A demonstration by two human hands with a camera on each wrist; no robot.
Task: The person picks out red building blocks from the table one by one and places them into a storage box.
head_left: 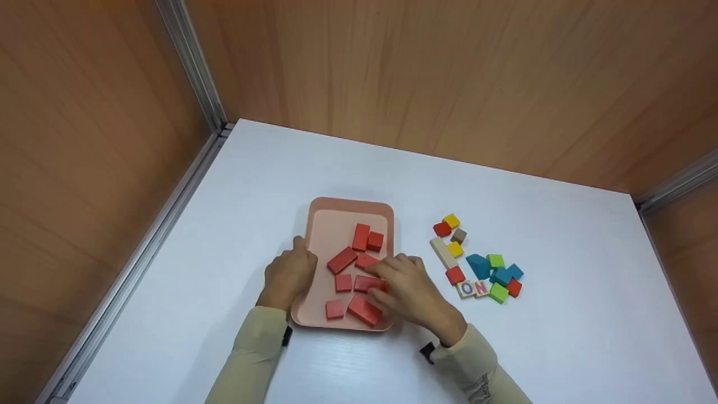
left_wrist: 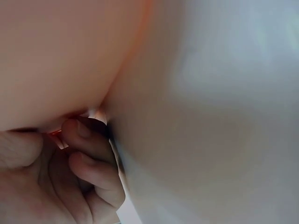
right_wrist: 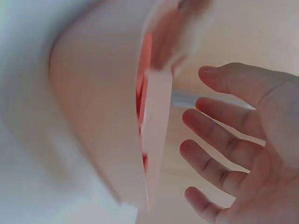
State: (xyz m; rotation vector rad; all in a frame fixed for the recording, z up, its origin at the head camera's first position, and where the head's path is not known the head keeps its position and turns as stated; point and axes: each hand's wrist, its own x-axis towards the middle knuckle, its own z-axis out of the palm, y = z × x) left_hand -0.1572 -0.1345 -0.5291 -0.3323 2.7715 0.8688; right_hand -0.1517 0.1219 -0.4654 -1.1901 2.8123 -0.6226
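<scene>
Tray (head_left: 325, 224): smooth pink rounded rectangle, mid tabletop (head_left: 280, 168).
Red blocks (head_left: 360, 237): matte wooden, inside tray.
Your left hand (head_left: 289, 275): grip curled on tray's left rim.
Your right hand (head_left: 412, 289): fingers relaxed, resting over blocks.

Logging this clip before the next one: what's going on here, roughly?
A person works at a white table over a pink tray holding several red blocks. The left hand grips the tray's left edge, fingers curled round it. The right hand lies over the tray's right side with relaxed fingers, touching the red blocks there. To the right of the tray sits a loose pile of mixed-colour blocks, including two lettered ones, untouched.
</scene>
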